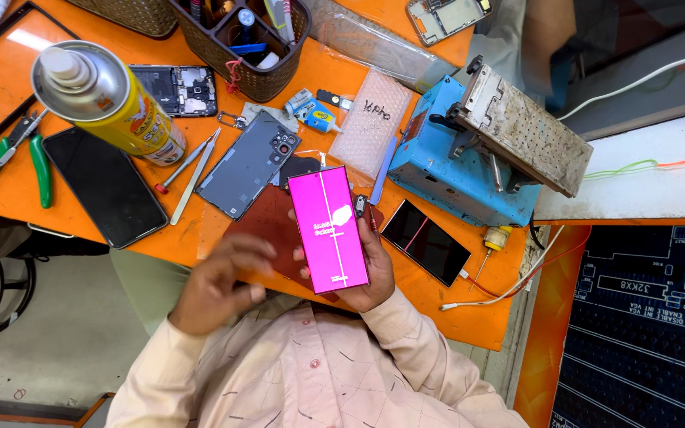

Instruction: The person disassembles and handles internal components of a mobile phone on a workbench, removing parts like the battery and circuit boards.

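Magenta-lit phone (329,228), display check seemingly under way: right hand (373,273) grasps it; left hand (216,289) released, empty, at its 8 o'clock.

The phone (329,230) shows a bright magenta screen with one thin white line. The table (374,71) is orange — the spray can (112,103) yellow, the pliers (9,158) green-handled, the machine (445,170) light blue. The shirt (319,380) is pale pink.
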